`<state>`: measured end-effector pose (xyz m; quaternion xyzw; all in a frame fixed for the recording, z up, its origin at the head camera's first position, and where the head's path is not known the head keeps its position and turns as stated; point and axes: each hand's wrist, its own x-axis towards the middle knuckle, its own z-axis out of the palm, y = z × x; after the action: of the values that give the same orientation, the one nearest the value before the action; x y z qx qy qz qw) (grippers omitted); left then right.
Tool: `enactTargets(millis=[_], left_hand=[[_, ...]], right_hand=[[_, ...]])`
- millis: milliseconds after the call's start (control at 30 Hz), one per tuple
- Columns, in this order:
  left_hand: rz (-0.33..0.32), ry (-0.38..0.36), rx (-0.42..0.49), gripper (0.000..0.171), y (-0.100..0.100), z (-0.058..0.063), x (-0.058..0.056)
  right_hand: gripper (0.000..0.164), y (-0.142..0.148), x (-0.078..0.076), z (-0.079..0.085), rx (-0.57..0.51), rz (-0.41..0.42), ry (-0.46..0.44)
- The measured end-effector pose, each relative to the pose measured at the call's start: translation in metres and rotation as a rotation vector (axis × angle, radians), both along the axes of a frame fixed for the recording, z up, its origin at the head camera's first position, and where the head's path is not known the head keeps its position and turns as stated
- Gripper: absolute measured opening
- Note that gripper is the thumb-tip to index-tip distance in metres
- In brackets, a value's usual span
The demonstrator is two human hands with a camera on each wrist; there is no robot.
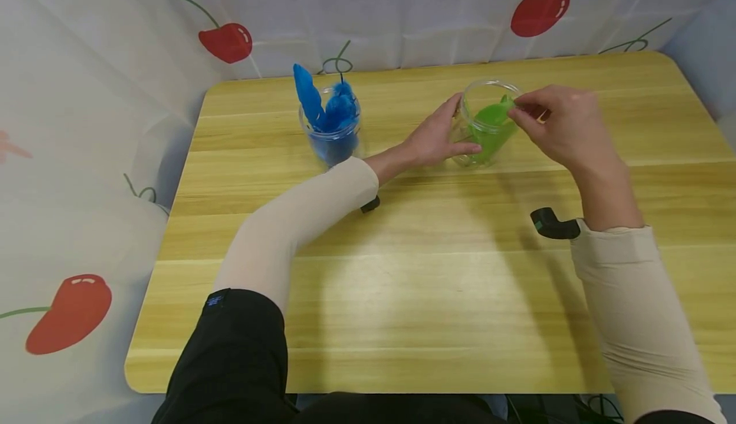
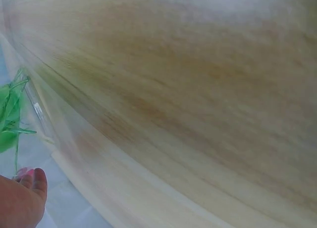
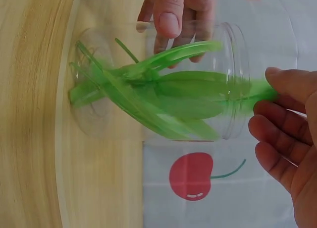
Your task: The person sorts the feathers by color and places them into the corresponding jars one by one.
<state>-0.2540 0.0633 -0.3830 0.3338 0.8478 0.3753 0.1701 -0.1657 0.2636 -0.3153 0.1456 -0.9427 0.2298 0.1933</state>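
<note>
A clear plastic jar (image 1: pixel 460 133) stands at the back right of the table, holding several green feathers (image 3: pixel 193 94) with their thin ends toward the bottom. My left hand (image 1: pixel 435 136) grips the jar from its left side, thumb at the front and fingers behind the wall. Over the jar's mouth, my right hand (image 1: pixel 566 124) pinches the upper end of a green feather (image 3: pixel 260 90) between thumb and index finger; the feather's lower part is inside the jar. Green feathers (image 2: pixel 10 114) also show at the left edge of the left wrist view.
A second clear jar (image 1: pixel 333 143) with blue feathers (image 1: pixel 310 99) sits at the back left, near my left forearm. The wooden table (image 1: pixel 425 296) has a back edge along a white curtain (image 1: pixel 368 15) printed with cherries.
</note>
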Motion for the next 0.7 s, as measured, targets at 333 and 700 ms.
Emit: enactTargets(millis=[333, 700], left_hand=[[0.053, -0.028, -0.057, 0.117, -0.009, 0.002, 0.001], [0.149, 0.034, -0.041, 0.114, -0.014, 0.001, 0.015]], right_hand=[[0.028, 0.001, -0.005, 0.005, -0.024, -0.015, -0.032], [0.041, 0.014, 0.007, 0.009, -0.044, -0.079, -0.019]])
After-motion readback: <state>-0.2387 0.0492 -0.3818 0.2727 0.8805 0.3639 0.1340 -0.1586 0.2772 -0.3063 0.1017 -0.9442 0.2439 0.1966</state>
